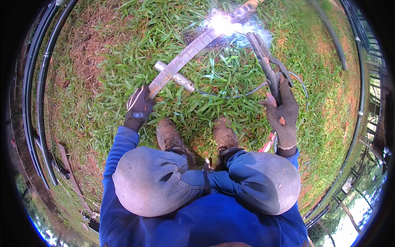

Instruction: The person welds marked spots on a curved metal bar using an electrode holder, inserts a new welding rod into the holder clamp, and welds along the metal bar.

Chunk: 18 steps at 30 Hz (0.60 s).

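Arc welding is the step in hand: a white glare (222, 24) is burning at the far part of a flat-sided metal bar (193, 50), which is slanting across the grass (90, 82) ahead of the boots. The gloved left hand (139, 106) is grasping the bar's near end, fingers wrapping it. The gloved right hand (284, 113) is clasping a black electrode holder (269, 74), its nose pointing at the glare from the right. The glare is hiding the electrode and the joint, so whether the bar is meeting another piece there is hard to tell.

The next move is probably calling for a steady left hold on the bar and fine control of the holder's nose along the seam.

A short round metal tube (184, 82) is lying beneath the bar, crossing it; whether the two are touching is unclear. A thin cable (242, 96) is trailing over the grass between the hands and could be snagging the right hand's path. A red-and-white object (269, 142) is lying beside the right wrist. Long black pipes (42, 82) are running along the left, and another dark pipe (335, 41) is lying at the upper right, both well apart from the arc.
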Available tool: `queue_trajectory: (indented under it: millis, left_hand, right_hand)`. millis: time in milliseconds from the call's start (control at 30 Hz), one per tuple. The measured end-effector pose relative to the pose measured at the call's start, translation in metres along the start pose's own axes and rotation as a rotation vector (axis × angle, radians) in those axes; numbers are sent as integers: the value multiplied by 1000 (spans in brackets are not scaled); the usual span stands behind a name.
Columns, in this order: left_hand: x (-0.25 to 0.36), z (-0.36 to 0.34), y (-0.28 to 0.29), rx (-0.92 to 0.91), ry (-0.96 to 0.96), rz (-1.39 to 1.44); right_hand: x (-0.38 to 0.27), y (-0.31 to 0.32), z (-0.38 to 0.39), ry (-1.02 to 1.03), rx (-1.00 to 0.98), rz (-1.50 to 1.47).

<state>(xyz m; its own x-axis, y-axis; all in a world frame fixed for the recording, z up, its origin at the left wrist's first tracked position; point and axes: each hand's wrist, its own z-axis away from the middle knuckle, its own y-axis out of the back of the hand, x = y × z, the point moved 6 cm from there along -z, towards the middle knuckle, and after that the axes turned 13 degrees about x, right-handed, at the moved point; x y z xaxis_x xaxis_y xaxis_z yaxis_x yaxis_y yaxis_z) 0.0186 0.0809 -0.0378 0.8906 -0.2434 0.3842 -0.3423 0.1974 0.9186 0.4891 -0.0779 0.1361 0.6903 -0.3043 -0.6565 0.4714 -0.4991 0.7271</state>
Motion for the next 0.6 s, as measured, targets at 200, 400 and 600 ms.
queue_trajectory:
  millis: [200, 400, 600]
  left_hand:
    - [-1, 1, 0, 72, -69, -4]
    - [5, 3, 7, 18, -14, 43]
    - [7, 0, 6, 3, 23, 22]
  right_hand:
    - [8, -1, 1, -70, 10, -89]
    - [1, -2, 0, -128, -49, -28]
    - [-7, -3, 0, -80, -55, -57]
